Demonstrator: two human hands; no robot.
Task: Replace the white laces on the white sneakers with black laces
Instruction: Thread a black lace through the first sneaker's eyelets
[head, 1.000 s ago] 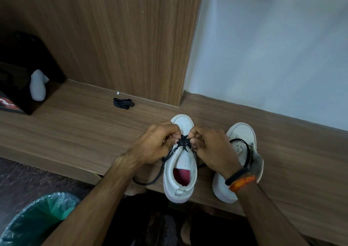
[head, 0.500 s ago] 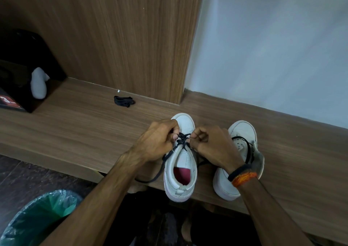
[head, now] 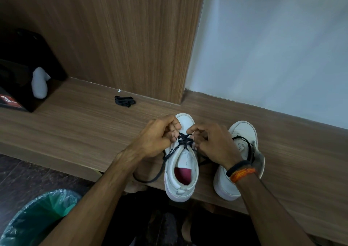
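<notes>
Now that the black flat lace (head: 185,141), a tight star-shaped bunch a second ago, has spread into clear crosses over the lowest eyelets, the lacing on the left-hand white leather sneaker (head: 181,163) has moved on by a row. I judge the toe-end rows are threaded, the upper eyelets near the red insole still wait, and the tails need pulling even before the next crossing.

My left hand (head: 157,138) sits against the left flank of that sneaker, its fingers (head: 174,131) curled and pinching the lace at the eyelet edge. My right hand (head: 213,144) mirrors it on the right flank, knuckles up, fingers (head: 195,131) pinching the lace's other side. Both wrists angle inward over the tongue.

One tail runs down left of the sneaker and loops off the front edge of the brown wood-grain desk (head: 75,132). Right of the sneaker stands the second white sneaker (head: 239,151), a black lace only loosely started in it. Beyond the sneaker, towards the wooden panel, lies a small bundled black lace (head: 124,101).
</notes>
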